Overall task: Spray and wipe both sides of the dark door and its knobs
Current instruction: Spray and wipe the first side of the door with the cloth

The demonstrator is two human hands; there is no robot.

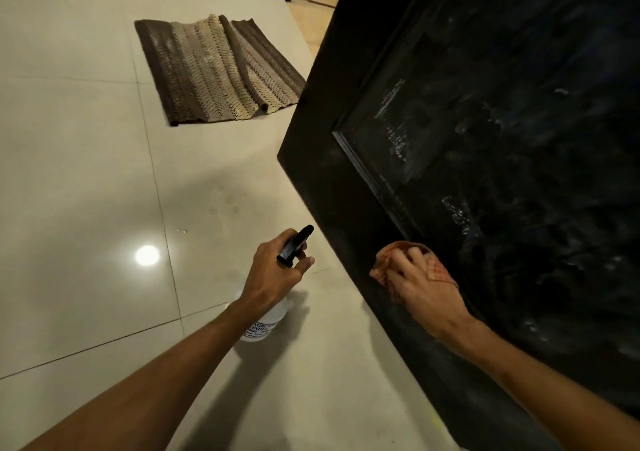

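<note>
Door [485, 139] filling right of frame: dark, matte, raised panel moulding, wet streaky smears all over. Right hand [422, 288] lower centre-right, wrist bent back, fingers curled, bunching orange checked cloth [438, 267] and pressing it onto door's flat border just below panel corner. Left hand [273, 274] bottom centre, arm stretched out, wrapped tight round black trigger head of bottle [268, 319]; whitish plastic body with printed label hanging under wrist, left of door edge. Glossy pale tiles [86, 173] on left, ribbed brown-cream mat [214, 69] upper left.
</note>
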